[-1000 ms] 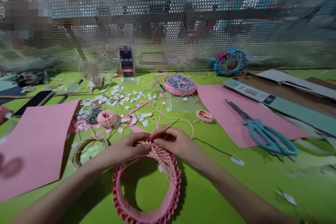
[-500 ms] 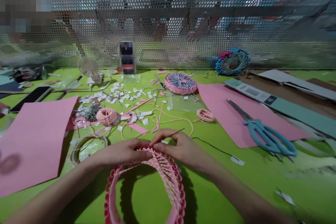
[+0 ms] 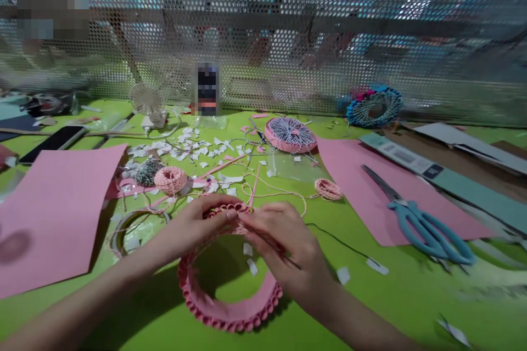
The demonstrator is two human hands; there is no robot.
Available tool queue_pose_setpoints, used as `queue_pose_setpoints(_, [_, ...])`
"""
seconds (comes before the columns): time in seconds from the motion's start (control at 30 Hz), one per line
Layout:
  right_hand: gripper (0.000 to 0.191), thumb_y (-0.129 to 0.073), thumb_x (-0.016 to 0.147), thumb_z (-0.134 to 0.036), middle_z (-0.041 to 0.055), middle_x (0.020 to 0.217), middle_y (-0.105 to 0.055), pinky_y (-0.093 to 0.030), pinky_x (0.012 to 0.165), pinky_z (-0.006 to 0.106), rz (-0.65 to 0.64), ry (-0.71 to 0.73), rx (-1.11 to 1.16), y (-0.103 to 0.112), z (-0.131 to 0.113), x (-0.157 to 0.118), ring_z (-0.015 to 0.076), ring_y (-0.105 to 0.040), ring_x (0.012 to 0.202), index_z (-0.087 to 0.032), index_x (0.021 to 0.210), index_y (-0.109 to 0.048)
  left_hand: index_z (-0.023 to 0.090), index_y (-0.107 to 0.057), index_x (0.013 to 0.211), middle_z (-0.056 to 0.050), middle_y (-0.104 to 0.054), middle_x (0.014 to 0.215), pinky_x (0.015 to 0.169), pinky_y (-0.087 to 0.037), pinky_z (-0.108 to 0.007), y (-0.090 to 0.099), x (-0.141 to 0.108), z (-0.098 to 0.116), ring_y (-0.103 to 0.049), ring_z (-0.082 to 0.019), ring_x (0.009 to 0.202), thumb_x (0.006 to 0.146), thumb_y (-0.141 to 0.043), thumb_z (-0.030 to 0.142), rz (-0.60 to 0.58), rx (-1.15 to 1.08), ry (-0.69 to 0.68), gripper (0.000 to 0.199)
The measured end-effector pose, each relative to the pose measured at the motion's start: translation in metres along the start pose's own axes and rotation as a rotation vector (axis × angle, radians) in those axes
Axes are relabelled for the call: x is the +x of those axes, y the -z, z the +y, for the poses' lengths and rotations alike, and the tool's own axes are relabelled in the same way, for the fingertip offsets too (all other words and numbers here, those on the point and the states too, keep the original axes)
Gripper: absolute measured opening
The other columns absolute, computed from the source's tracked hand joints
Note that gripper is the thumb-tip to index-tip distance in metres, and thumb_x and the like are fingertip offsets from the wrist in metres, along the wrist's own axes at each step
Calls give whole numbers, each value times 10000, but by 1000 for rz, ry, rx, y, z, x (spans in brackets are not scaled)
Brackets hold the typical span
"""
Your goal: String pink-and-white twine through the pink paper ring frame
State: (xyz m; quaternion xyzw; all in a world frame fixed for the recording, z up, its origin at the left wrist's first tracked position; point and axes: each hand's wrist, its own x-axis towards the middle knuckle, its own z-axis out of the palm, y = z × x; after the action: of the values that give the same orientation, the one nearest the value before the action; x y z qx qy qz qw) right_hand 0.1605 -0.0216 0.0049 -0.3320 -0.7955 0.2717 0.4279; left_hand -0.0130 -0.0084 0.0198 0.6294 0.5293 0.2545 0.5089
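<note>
A pink paper ring with small scalloped loops round its edge is tilted up off the green table, pink-and-white cord strung over its far side. My left hand pinches the ring's far rim from the left. Against the same rim, my right hand has its fingers closed round a thin dark tool, whose end sticks out below the palm. The fingertips of both hands nearly meet. Beyond them lie a ball of pink cord and a smaller pink coil.
Blue-handled scissors rest partly on pink paper at right. A tape roll and pink sheet are at left. Behind stand a small fan, a finished pink disc and a blue ring.
The ring has tipped, so its near edge now shows fully. My right hand has turned inward and down, with the dark tool now pointing toward me. The view has shifted slightly.
</note>
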Motion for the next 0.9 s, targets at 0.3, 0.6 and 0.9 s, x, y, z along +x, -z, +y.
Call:
queue_pose_setpoints(0.3, [203,-450,787,-211,16,674,-599,-426,544,278,14,-338,121,2,-6,-2,141,-546,627,-212,948,-574,191,-549,1048,-56,-570,1041,839,-382,-342,4,-5,6,-507,-233,946,721,-496,465,194,-20,0,430])
queue_pose_setpoints(0.6, [154,-451,767,-193,-24,533,-485,-372,414,218,48,-264,187,22,-15,-1,89,-444,449,-227,813,-594,201,-527,1065,-40,-564,1061,832,-386,-337,8,-3,5,-511,-222,939,713,-517,435,171,-79,38,423])
queue_pose_setpoints(0.9, [91,-522,737,-344,-42,362,-392,-342,369,254,251,-268,345,124,16,-27,105,-376,338,-355,766,-607,213,-549,1045,-50,-602,968,748,-425,-291,38,4,3,-542,-195,863,727,-501,442,239,58,-51,395])
